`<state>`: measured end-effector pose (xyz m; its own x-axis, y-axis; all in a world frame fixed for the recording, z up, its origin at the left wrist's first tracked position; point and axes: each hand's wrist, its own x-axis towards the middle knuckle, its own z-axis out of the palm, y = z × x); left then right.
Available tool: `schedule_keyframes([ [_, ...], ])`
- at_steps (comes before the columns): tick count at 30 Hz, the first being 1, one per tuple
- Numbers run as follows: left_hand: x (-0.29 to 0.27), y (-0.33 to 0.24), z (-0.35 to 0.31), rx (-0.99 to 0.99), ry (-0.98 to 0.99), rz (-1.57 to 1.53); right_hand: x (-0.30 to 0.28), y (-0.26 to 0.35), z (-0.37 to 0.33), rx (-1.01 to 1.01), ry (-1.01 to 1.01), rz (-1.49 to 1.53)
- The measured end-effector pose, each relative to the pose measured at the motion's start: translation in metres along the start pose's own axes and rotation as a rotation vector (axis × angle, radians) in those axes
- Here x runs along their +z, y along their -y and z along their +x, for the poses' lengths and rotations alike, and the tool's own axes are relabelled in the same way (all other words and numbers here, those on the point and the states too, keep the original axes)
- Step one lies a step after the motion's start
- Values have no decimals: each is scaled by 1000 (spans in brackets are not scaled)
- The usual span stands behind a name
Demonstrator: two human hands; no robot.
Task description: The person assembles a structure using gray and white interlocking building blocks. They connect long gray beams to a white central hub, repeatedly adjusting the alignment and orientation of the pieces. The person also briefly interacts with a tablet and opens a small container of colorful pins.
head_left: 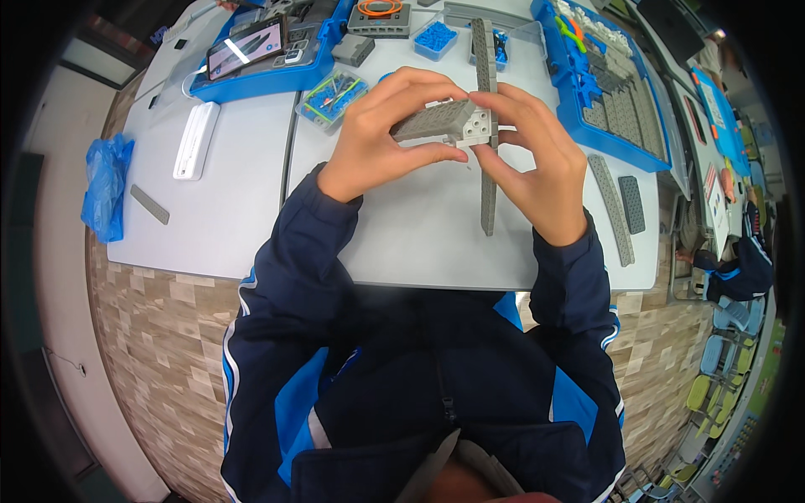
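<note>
Both hands hold one assembly of building-set parts above the white table. My left hand (379, 126) is closed round a grey block-like beam (429, 122), thumb below and fingers above. A white connector block (478, 126) with round holes joins that beam to a long grey perforated beam (488, 193), which runs away from me. My right hand (541, 155) pinches the white block and the long beam where they meet, thumb underneath, fingers on top. Part of the joint is hidden behind the fingertips.
Blue trays of parts stand at the right (579, 126) and upper left (310, 80), the latter bearing a tablet (246, 48). Small boxes of blue pins (435, 40) lie at the back. Loose grey beams (611, 210), a white case (196, 141) and a blue bag (109, 184) lie around.
</note>
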<state>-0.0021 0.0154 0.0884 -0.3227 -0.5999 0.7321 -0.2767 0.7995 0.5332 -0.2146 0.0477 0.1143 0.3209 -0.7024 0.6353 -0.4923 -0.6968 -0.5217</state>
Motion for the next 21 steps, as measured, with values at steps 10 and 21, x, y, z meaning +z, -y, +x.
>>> schedule_keyframes([
  [10, -4, -3, 4, -162, 62, -140, 3, 1, -2, 62, 10, 20],
  [21, -3, -3, 3, -177, 87, -177, 9, -11, 2, 286, 77, 798],
])
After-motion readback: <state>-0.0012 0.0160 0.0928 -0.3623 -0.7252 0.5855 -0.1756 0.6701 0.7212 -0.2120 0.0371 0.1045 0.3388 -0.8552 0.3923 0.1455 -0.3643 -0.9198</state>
